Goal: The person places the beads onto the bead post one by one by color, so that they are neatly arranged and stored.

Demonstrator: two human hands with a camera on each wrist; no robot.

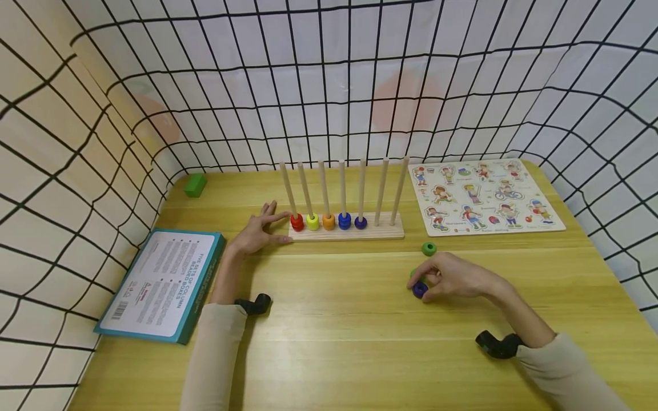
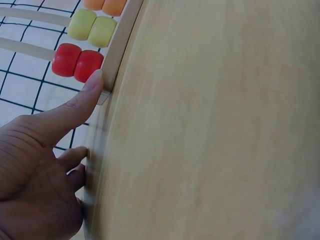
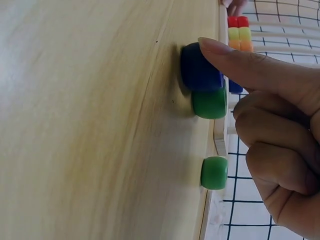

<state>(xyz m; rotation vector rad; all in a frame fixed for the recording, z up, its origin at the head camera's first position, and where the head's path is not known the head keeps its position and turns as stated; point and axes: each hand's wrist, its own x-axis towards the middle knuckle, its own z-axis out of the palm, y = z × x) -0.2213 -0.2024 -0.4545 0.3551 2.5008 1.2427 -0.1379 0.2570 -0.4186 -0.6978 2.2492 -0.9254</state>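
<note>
A wooden peg stand (image 1: pixel 349 233) with a row of upright pegs holds red (image 1: pixel 296 222), yellow (image 1: pixel 312 222), orange (image 1: pixel 328 222), blue (image 1: pixel 344 221) and purple beads (image 1: pixel 361 223); the two rightmost pegs are bare. My left hand (image 1: pixel 256 233) holds the stand's left end, thumb at the front corner beside the red beads (image 2: pixel 89 65) and index finger behind. Right of the stand, my right hand (image 1: pixel 454 277) pinches a loose dark purple bead (image 3: pixel 199 67) between thumb and index finger, close over the tabletop. One green bead (image 3: pixel 210 103) lies right behind it, partly covered; another green bead (image 1: pixel 429 248) sits farther back.
A picture puzzle board (image 1: pixel 488 200) with small figures lies at the back right. To the left is a teal-edged box (image 1: pixel 159 285), with a green block (image 1: pixel 195 185) behind it. Black netting (image 1: pixel 349 85) borders the wooden table (image 1: pixel 334 354) at the back and sides.
</note>
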